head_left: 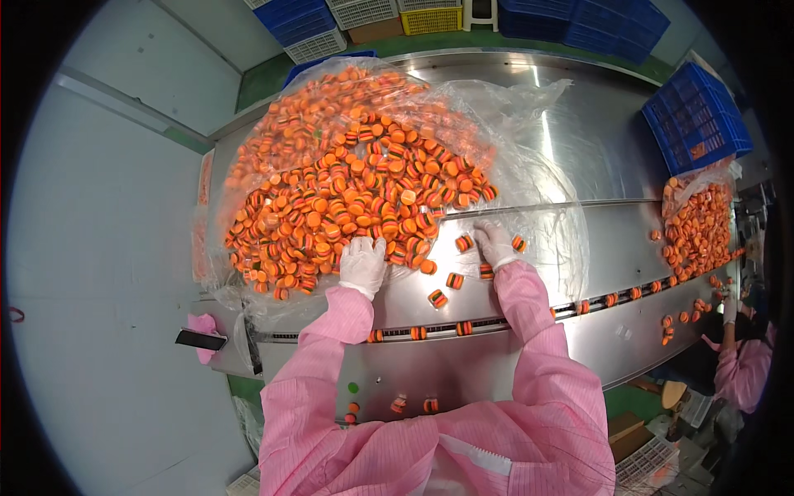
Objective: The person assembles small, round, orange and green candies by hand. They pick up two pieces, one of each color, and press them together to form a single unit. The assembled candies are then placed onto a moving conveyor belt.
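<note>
A big heap of burger-shaped gummy candies (356, 194), orange with red, green and dark layers, spreads over the steel table, partly under clear plastic sheeting (529, 178). My left hand (362, 264), in a white glove, rests at the heap's near edge with its fingertips against the candies. Right of the heap, my gloved right hand (495, 245) lies low over the table, its fingers stretched out between loose candies. One loose candy (464, 242) is just left of those fingers, another (518, 243) just right. Nearer me, two more lie on the bare steel.
A narrow conveyor track (397, 335) crosses in front of me, carrying spaced candies rightward along its length. At the right are a second candy pile (699, 227), a blue crate (696, 120) and a co-worker's pink sleeve (740, 376). Stacked crates (542, 18) line the back.
</note>
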`<state>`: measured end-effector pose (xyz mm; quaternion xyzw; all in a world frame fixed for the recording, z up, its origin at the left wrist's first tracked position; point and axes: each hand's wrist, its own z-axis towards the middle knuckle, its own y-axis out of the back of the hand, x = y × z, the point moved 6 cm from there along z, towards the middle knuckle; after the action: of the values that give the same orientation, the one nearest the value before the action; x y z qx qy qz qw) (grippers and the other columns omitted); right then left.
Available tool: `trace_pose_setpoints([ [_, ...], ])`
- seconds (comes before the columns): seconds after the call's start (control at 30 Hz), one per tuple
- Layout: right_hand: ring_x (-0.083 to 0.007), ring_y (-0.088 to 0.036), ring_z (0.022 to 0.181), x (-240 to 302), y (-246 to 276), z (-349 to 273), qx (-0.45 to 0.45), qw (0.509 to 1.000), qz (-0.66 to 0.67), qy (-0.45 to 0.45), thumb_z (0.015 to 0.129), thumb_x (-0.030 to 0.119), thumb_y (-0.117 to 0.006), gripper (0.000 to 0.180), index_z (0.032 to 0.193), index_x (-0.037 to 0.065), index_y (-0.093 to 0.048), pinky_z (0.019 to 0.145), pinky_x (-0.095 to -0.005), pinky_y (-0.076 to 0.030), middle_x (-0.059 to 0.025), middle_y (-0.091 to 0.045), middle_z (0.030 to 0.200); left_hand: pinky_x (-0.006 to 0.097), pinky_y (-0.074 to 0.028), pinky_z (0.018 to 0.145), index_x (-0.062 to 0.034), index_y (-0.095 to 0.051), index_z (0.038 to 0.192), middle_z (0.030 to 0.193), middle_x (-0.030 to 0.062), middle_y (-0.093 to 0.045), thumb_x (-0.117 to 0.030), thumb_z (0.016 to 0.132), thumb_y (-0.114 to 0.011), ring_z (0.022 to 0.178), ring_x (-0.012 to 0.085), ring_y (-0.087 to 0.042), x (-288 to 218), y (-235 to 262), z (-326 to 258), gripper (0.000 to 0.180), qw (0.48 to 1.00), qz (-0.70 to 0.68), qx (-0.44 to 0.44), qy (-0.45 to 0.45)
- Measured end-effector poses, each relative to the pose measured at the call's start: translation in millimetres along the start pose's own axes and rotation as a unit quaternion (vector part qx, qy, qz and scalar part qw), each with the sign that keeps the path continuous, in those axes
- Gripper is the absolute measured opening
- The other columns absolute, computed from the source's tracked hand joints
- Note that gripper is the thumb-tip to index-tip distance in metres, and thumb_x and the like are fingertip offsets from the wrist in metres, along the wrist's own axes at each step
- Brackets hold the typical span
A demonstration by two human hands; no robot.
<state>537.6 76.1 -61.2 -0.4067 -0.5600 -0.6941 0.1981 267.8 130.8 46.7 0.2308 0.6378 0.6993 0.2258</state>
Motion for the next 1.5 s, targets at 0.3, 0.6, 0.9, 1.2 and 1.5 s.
trace_pose_setpoints([
  [0.3,-0.0143,-0.056,0.067,119.7,-2.1,-41.1,0.148,0.934,0.274,-0.174,0.083,0.011,-0.051,0.017,0.093,0.002,-0.061,0.062,-0.0267,-0.046,-0.0073,-0.060,0.078,0.041,-0.039,0.073,-0.0109,-0.054,0.097,0.084,0.0058,-0.054,-0.015,0.069,-0.057,0.086,0.0248,-0.050,8.7,-14.7,-2.8,0.029,0.999,0.026,-0.029,-0.022],
  [0.6,-0.0334,-0.062,0.074,184.0,-111.6,-36.5,0.132,0.973,-0.166,0.092,0.080,0.005,-0.046,0.038,0.118,0.009,-0.048,0.062,-0.0379,-0.052,-0.0261,-0.043,0.121,0.038,-0.044,0.075,-0.0087,-0.055,0.104,0.090,0.0097,-0.052,-0.003,0.067,-0.058,0.086,0.0291,-0.049,27.1,-11.0,-17.0,0.038,0.991,-0.076,-0.101,-0.041],
  [0.9,-0.0317,-0.062,0.065,190.7,-120.4,-32.2,0.116,0.966,-0.206,0.103,0.081,0.005,-0.047,0.024,0.104,0.002,-0.046,0.052,-0.0362,-0.051,-0.0285,-0.045,0.104,0.038,-0.040,0.081,-0.0068,-0.055,0.102,0.091,0.0104,-0.054,0.001,0.070,-0.052,0.090,0.0304,-0.049,47.0,-3.8,-27.6,0.034,0.951,-0.247,-0.167,0.076],
  [1.2,-0.0280,-0.062,0.064,205.1,-125.6,-35.6,0.118,0.951,-0.254,0.128,0.079,0.003,-0.047,0.022,0.101,0.001,-0.047,0.053,-0.0350,-0.051,-0.0217,-0.045,0.097,0.024,-0.046,0.068,-0.0023,-0.057,0.100,0.091,0.0039,-0.059,0.005,0.074,-0.043,0.076,0.0126,-0.055,87.5,-45.2,-77.6,0.030,0.737,-0.588,-0.192,0.273],
  [1.5,-0.0328,-0.063,0.070,202.8,-154.3,-23.9,0.152,0.920,-0.354,0.066,0.080,0.005,-0.047,0.018,0.098,0.004,-0.053,0.055,-0.0388,-0.053,-0.0237,-0.049,0.095,0.024,-0.047,0.054,-0.0031,-0.054,0.103,0.083,0.0087,-0.059,0.001,0.075,-0.040,0.062,0.0157,-0.058,32.4,-62.2,-192.5,0.031,0.466,-0.791,0.029,0.395],
])
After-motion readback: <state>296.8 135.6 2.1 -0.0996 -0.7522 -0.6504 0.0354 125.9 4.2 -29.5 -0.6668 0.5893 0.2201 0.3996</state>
